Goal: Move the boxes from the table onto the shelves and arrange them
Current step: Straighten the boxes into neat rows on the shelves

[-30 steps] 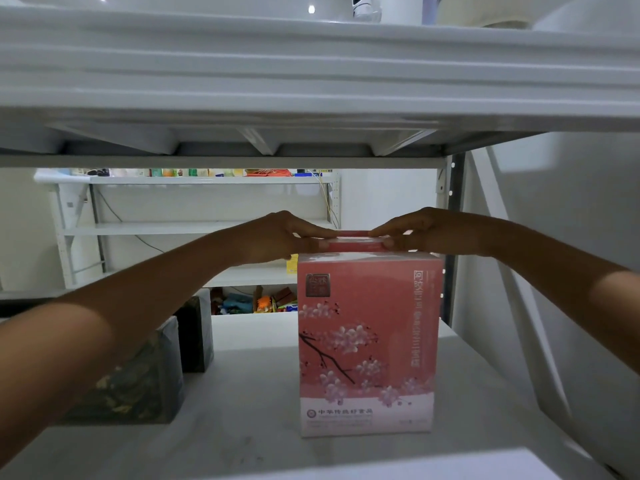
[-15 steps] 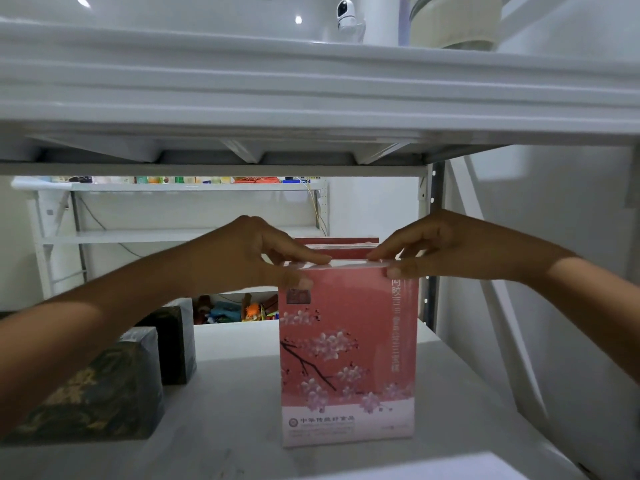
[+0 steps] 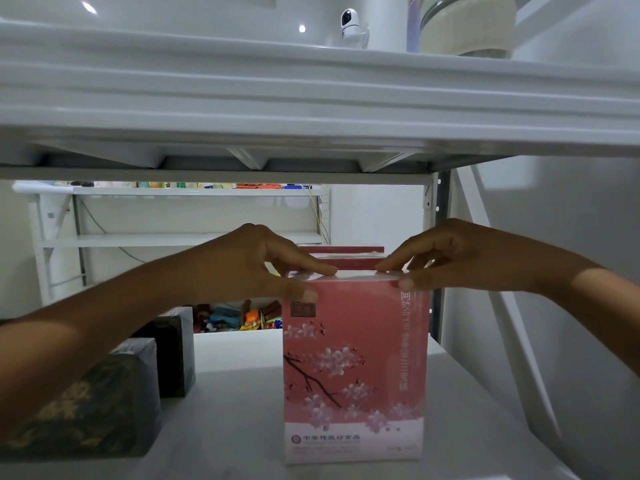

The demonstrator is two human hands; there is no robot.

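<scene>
Boxes come first at the left: 2 dark, glossy film-wrapped boxes (image 3: 104, 400) with a gold-mottled print sit one behind the other on the white metal shelf (image 3: 235, 427). The left hand (image 3: 252, 265) pinches the top-left edge of the tall pink cardboard box (image 3: 353, 368) printed with blossoms, thumb in front, fingers on top. That box stands upright on the shelf, right of centre, with a dark red box (image 3: 346, 259) close behind it. The right hand (image 3: 446, 258) pinches the top-right edge likewise. Held only at the top, the tall, narrow, slick-wrapped box could tip or knock the red one if pushed unevenly.
</scene>
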